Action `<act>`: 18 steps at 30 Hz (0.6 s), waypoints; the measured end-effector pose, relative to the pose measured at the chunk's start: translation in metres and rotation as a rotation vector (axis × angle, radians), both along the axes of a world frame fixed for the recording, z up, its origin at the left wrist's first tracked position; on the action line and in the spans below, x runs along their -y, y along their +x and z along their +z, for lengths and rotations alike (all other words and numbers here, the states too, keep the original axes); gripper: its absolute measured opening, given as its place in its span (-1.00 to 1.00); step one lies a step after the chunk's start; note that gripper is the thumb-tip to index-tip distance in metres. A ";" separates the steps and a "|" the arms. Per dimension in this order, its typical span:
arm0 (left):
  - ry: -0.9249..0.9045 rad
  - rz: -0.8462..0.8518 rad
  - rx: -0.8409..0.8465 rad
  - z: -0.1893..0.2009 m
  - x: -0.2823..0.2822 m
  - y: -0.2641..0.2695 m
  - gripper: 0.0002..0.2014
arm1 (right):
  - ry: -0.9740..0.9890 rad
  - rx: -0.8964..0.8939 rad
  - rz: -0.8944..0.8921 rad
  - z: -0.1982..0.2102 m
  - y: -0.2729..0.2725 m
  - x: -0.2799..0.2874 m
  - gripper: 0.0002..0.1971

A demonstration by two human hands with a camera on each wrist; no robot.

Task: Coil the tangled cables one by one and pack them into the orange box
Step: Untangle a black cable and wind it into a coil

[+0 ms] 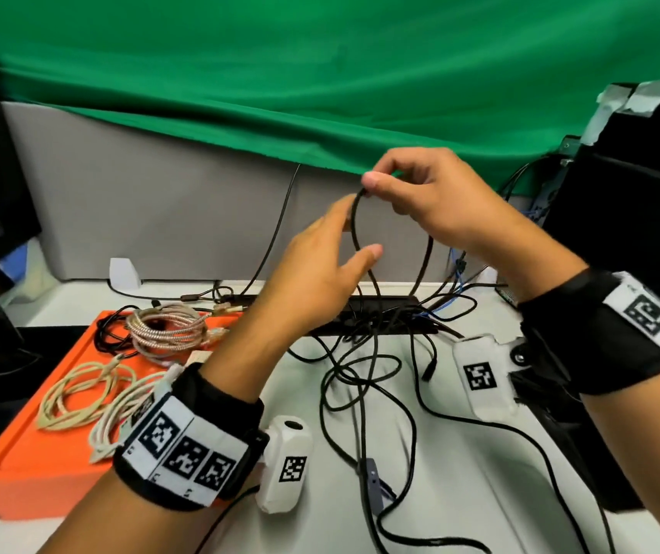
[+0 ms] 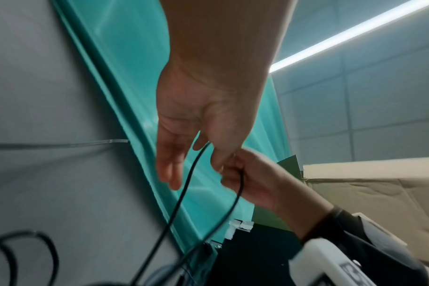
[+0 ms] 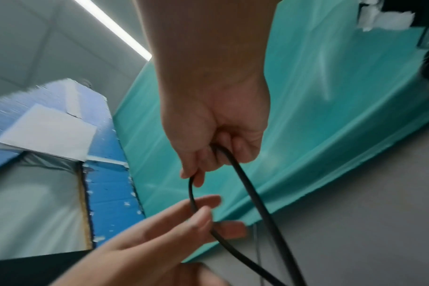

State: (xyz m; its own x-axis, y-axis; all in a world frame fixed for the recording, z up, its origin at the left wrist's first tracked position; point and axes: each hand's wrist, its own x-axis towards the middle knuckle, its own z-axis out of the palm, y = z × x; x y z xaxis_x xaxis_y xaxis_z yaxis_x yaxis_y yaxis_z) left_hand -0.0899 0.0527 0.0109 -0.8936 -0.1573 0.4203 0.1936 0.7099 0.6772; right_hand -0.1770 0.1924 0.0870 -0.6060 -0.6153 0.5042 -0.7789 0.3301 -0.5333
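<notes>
My right hand (image 1: pixel 368 183) is raised above the table and pinches the top of a black cable loop (image 1: pixel 354 225) between thumb and fingers. In the right wrist view the right hand (image 3: pixel 198 174) curls round that cable (image 3: pixel 257 203). My left hand (image 1: pixel 360 229) is open just below, and the cable runs between its thumb and straight fingers (image 2: pixel 169 170). The cable's ends hang into a black tangle (image 1: pixel 360 377) on the white table. The orange box (image 1: pixel 40 453) lies at the left and holds a pink braided coil (image 1: pixel 168 329), cream coils (image 1: pixel 80 393) and a black cable (image 1: pixel 106 329).
A black cable slot (image 1: pixel 384 313) with several plugged leads runs along the table's back edge. A grey plug body (image 1: pixel 372 477) lies among the loose cables. A black cabinet (image 1: pixel 640 201) stands at the right, a grey partition (image 1: pixel 160 193) and green cloth behind.
</notes>
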 end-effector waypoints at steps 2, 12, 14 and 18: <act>0.240 -0.076 -0.038 0.000 -0.005 -0.003 -0.78 | -0.056 0.122 0.137 0.004 0.009 0.006 -0.76; 0.659 0.095 -0.937 0.035 0.037 0.015 -0.87 | 0.529 0.194 0.022 -0.038 -0.001 -0.006 -0.78; 0.492 0.134 -1.129 0.042 0.043 0.023 -0.88 | 0.553 0.159 -0.070 -0.045 -0.010 -0.006 -0.75; 0.196 0.234 -1.231 0.048 0.057 0.033 -0.92 | 0.093 0.165 -0.209 -0.022 -0.030 -0.012 -0.56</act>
State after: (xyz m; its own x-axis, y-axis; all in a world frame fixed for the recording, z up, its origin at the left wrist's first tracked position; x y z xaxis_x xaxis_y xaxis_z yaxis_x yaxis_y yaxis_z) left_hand -0.0569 -0.0042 0.0588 0.1274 -0.4117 0.9024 0.6517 0.7206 0.2368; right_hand -0.2066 0.2041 0.0649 -0.7939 -0.5072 0.3352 -0.5937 0.5277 -0.6076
